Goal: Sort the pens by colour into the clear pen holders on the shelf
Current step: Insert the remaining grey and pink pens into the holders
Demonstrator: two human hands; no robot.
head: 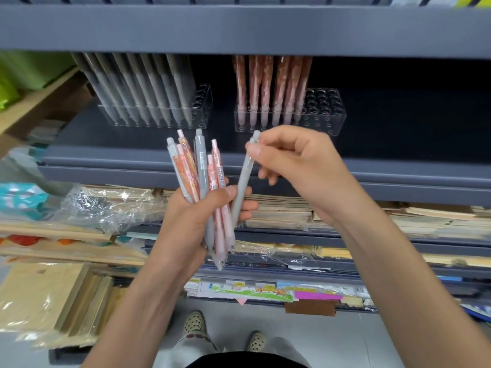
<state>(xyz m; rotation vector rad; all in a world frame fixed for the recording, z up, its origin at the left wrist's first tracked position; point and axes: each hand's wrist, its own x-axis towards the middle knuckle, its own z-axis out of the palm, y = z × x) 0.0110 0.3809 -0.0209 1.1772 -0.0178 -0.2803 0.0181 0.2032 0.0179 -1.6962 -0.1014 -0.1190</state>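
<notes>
At frame centre: right hand [300,166] pinches grey pen [243,187] near its clicker | left hand [196,216] grips mixed grey-pink pen bundle [202,171] | pen likely light, stiff, slick; hold mid-barrel

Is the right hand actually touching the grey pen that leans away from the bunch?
Touching. The head view shows the right hand pinching the grey pen near its clicker end, with the thumb pressed against the barrel and no gap.

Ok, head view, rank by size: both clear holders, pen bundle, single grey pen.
1. Grey-and-pink pen bundle, though nearer the camera.
2. Left clear plastic holder and right clear plastic holder: alike.
3. Single grey pen.
</notes>
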